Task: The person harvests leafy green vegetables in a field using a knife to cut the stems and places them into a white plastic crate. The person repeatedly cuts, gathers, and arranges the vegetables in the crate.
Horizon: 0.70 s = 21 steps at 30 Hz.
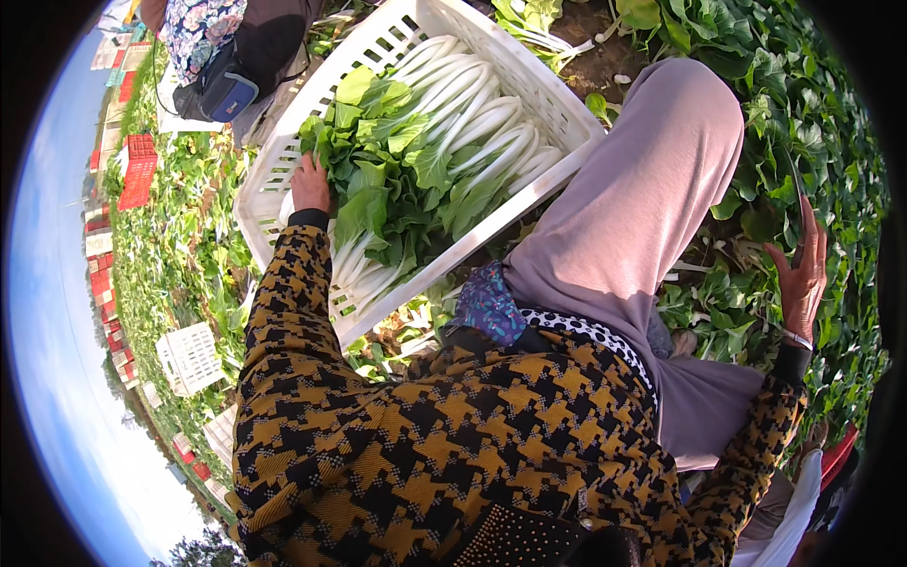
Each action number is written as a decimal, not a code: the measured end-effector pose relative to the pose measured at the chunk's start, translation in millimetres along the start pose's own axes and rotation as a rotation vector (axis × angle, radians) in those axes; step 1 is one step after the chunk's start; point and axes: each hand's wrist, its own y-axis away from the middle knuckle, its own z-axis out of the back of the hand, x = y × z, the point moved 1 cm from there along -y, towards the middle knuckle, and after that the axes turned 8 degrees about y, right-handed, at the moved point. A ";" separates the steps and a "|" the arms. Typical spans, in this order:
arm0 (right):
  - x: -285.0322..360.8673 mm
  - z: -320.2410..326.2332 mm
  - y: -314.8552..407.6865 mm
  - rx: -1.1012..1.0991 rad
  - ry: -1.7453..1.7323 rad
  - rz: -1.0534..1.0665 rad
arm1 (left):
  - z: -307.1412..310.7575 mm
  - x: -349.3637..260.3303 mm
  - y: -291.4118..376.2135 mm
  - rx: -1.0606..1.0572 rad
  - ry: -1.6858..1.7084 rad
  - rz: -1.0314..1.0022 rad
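Note:
My left hand point(310, 186) reaches into a white plastic crate point(460, 266), against the leaves of bok choy-like greens point(382, 191). Its fingertips are partly hidden among the leaves, so whether they grip any is unclear. Long white stalks point(453, 78) lie side by side along the crate's far part, and more white stalks point(365, 273) point towards me at the near end. Out to the right, above the growing plants, my right hand point(802, 280) holds a thin, dark-bladed knife point(796, 181) between thumb and fingers. Its handle is mostly hidden.
My bent knee point(684, 106) rises between the crate and the leafy rows point(772, 92). Another person's waist bag point(230, 92) shows beyond the crate. Red crates point(138, 170) and a white crate point(190, 358) stand in the field at left. Cut greens point(535, 32) lie on soil.

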 end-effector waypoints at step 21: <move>-138.9 76.9 122.2 -0.224 -0.234 -0.478 | 100.5 -10.6 -33.6 0.426 0.042 0.069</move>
